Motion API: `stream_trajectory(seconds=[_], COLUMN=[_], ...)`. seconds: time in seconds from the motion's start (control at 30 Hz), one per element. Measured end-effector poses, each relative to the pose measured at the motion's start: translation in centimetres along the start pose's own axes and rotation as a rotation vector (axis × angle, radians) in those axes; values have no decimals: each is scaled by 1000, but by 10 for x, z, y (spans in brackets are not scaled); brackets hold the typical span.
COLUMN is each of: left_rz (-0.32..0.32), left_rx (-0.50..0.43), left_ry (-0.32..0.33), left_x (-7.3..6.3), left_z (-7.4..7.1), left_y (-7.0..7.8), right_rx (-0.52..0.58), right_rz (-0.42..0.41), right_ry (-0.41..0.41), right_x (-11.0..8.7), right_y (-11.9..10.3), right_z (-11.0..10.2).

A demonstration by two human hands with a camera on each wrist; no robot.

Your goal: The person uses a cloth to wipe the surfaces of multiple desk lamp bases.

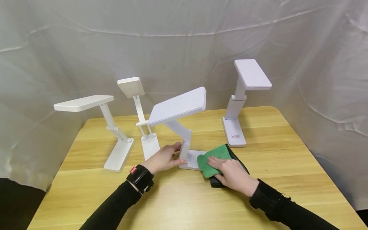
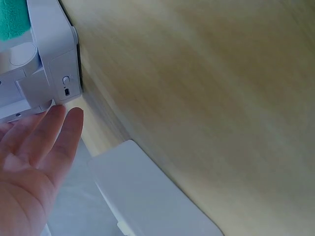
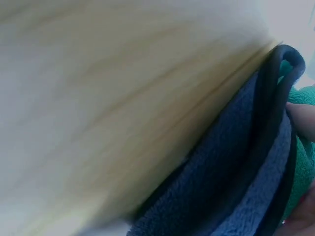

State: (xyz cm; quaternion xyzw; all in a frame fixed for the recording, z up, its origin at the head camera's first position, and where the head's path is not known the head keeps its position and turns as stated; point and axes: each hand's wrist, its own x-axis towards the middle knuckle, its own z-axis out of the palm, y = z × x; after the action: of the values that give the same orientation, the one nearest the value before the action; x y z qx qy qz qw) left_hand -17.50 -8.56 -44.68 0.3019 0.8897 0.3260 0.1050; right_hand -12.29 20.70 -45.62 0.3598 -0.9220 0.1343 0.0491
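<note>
A grey curtain [image 1: 184,19] with creases stands behind and around everything. In front of it is my wooden table [image 1: 287,191], of a yellow, striped grain. The near lamp [image 1: 178,107] is white and stands at the middle of this table, its broad head tilted above my hands. Three other white lamps stand farther out: the right lamp [image 1: 254,75] toward the back, the left lamp [image 1: 118,156] with its head pointing outward, and the thin back lamp [image 1: 131,87] between the left one and mine. Black sleeves [image 1: 115,204] cover my arms.

The folded cloth [image 1: 215,156], green on one face and dark on the other, lies over the right end of the near lamp's base. My right hand [image 1: 234,175] is grasping it, with the fingers laid on the green face. My left hand [image 1: 164,158] grasps the near lamp at the foot of its arm, thumb in front, fingers behind. A black wristband [image 1: 141,177] is on that wrist, with a red tag [image 1: 133,170]. Smallest, the base's end shows a round button [image 2: 66,80] and a dark port [image 2: 67,92].
</note>
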Motion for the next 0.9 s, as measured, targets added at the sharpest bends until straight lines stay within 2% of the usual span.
stream_trajectory(seconds=[0.1,0.2,0.3,0.4,0.5,0.63,0.77,0.9], left_rz=[1,13,26,26,17,13,9,15], left_rx=[-3,-8,-14,-16,-8,0,-2,1], left_ry=[3,0,2,0,-6,-6,3,10], left_x=[-1,-1,-1,-2,-1,0,0,0], left_z=[-1,-1,-2,-2,-1,-1,-1,0], left_y=[-1,0,0,1,1,2,1,0], right_rx=[-44,-67,-49,-26,1,23,-3,-46], right_rz=[14,19,5,-22,-44,-44,12,54], right_ry=[10,20,16,-13,-44,-42,-12,-14], right_x=[5,20,35,41,36,17,2,4], right_y=[-3,-10,-17,-22,-21,-12,-4,-4], right_z=[1,5,8,10,10,6,0,0])
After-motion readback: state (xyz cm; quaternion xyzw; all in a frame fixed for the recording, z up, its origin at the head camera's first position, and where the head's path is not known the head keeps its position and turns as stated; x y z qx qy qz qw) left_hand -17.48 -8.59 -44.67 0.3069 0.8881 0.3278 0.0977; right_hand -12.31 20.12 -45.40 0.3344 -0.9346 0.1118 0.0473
